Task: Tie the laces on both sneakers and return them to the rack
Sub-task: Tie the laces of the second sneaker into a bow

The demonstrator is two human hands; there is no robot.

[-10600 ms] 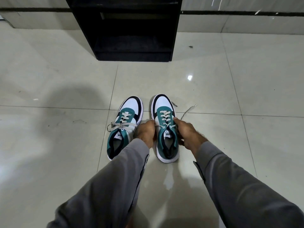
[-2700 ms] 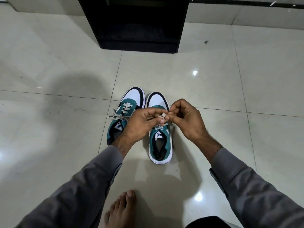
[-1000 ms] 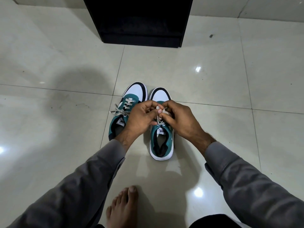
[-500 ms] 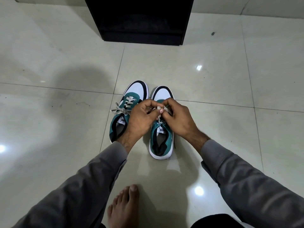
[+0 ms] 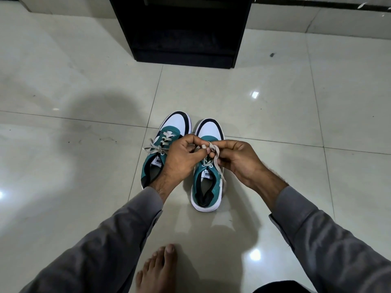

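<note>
Two teal, white and black sneakers stand side by side on the tiled floor, toes pointing away from me. The left sneaker (image 5: 169, 142) has its beige lace in a bow across the tongue. Over the right sneaker (image 5: 208, 182), my left hand (image 5: 182, 157) and my right hand (image 5: 239, 159) pinch loops of its beige lace (image 5: 212, 151) between the fingertips. One loose lace end hangs down the shoe's right side. My hands hide the upper eyelets.
The black shoe rack (image 5: 182, 30) stands open-fronted against the wall beyond the sneakers. My bare foot (image 5: 156, 269) rests on the glossy floor tiles (image 5: 275, 115) near the bottom edge. Grey sleeves cover both forearms.
Both hands have lifted slightly and drawn the lace into loops above the right sneaker's tongue. The sneakers have stayed put, and the view has tilted a little.
</note>
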